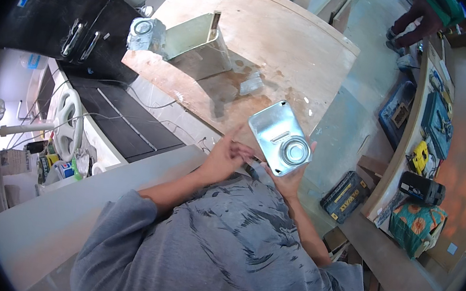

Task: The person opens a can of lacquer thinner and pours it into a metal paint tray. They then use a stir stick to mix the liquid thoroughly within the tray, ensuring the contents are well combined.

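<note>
A shiny metal tin (271, 125) with a round cap at one end of its top is held up in front of me, over the near edge of the wooden table (288, 33). My right hand (290, 183) is wrapped round its lower right side, partly hidden beneath it. My left hand (228, 155) is just left of the tin with fingers apart, holding nothing. On the table, a larger box-shaped container (202, 61) lies open-topped, its inside pale green. Beside it sits a plastic-wrapped object with a round top (146, 31). A small clear, crumpled piece (252, 84) lies on a brown stain.
Black cabinets (43, 15) stand at the left, above a shelf holding several bottles (62, 171). Thin cables (147, 105) run past the table. At right, a bench carries a yellow tool (419, 158) and a black case (346, 197) stands below. Another person (416, 20) is at far right.
</note>
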Available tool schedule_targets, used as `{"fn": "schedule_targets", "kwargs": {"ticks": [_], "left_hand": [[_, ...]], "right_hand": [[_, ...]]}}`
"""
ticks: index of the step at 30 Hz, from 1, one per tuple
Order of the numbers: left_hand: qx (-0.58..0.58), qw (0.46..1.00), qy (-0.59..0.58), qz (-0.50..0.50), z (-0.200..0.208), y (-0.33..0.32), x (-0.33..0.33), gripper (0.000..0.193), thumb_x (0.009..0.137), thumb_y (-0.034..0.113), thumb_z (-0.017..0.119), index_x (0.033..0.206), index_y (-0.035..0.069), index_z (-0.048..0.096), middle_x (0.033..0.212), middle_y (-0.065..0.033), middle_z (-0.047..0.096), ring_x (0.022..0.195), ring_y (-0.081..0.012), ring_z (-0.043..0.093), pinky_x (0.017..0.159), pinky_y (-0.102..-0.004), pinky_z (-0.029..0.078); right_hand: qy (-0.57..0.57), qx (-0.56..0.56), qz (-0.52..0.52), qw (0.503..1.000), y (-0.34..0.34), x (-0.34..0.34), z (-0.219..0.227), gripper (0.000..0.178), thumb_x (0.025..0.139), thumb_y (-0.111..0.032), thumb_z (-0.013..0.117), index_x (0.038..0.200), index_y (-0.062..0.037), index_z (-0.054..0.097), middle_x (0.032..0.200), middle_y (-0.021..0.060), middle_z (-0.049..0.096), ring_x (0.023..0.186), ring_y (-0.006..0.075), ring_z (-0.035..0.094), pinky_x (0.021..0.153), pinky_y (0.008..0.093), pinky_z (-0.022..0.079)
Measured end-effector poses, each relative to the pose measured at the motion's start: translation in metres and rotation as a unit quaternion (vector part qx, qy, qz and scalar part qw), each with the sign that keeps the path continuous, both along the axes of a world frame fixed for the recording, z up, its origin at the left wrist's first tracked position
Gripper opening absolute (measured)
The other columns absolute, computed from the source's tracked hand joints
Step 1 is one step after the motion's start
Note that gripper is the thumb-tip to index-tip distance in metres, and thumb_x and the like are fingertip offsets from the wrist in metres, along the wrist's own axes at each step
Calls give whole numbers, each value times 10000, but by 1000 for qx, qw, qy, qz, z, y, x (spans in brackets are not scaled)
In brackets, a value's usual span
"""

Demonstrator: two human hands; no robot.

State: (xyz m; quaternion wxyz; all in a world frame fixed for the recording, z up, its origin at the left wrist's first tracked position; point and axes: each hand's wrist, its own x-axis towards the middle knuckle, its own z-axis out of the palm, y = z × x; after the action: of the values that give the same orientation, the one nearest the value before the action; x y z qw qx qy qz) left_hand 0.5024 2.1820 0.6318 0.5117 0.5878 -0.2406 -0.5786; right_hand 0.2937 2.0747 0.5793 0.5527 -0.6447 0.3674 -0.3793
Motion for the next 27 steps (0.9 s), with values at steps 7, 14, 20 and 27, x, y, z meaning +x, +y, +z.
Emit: {"fn": "schedule_targets", "kwargs": {"ticks": [7, 14, 20, 27], "left_hand": [[-108, 876, -130, 452, 12, -11, 180, 986, 977, 328, 781, 1653, -10, 147, 1534, -228, 456, 1372, -271, 552, 1070, -437, 519], [19, 922, -265, 282, 103, -69, 274, 645, 948, 379, 786, 1428, 20, 549, 1352, -135, 634, 1230, -262, 627, 950, -443, 574], [8, 944, -191, 268, 105, -57, 280, 543, 999, 298, 707, 1430, 13, 541, 1348, -147, 629, 1189, -275, 650, 924, -448, 626], [-39, 959, -48, 276, 103, -39, 264, 524, 1025, 254, 672, 1461, 24, 496, 1380, -146, 599, 1177, -263, 656, 903, -457, 654]], "right_hand": [[105, -45, -25, 993, 0, 13, 3, 1443, 703, -322, 989, 1665, -23, -43, 1536, 176, 406, 1424, 306, 442, 1207, 465, 330], [89, -64, -42, 993, -36, 23, 17, 1173, 623, -326, 997, 1524, -8, 316, 1418, 145, 489, 1314, 295, 531, 1144, 433, 397], [101, -4, 6, 995, -53, 45, 59, 1090, 666, -224, 977, 1511, -4, 325, 1391, 134, 511, 1304, 256, 532, 1125, 402, 416], [115, 62, 69, 989, -63, 70, 116, 1137, 659, -170, 977, 1553, 5, 296, 1390, 130, 546, 1293, 239, 559, 1125, 382, 430]]}}
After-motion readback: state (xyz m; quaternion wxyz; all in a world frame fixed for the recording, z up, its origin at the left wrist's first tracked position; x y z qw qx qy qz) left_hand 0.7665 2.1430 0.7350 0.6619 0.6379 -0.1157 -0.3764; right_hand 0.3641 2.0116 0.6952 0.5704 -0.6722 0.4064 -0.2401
